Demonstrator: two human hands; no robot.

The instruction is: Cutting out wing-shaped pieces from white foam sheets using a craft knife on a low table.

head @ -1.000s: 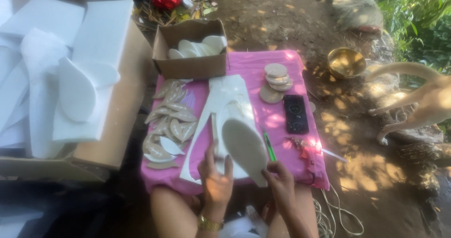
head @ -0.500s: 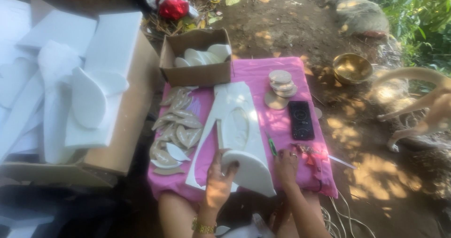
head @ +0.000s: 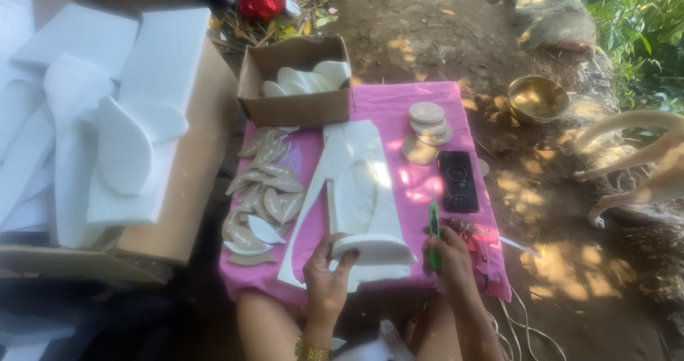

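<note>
White foam piece point(head: 370, 248), long axis crosswise, gripped by left hand point(head: 326, 279); right hand point(head: 447, 261) grips upright green cutter point(head: 434, 234).

White foam sheet point(head: 356, 190), pink cloth point(head: 399, 104), green cutter point(head: 434, 236), black phone point(head: 457, 181), brown cardboard box point(head: 296, 108), brass-coloured bowl point(head: 538, 99).

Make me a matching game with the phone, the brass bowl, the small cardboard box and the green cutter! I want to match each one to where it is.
Things:
1. phone
2. brass bowl
3. small cardboard box
4. green cutter

Places:
A. on the dirt ground, off the cloth
B. in the right hand
C. flat on the pink cloth, screen up
D. at the cloth's far edge, holding white pieces

Pairs: 1-C, 2-A, 3-D, 4-B
</note>
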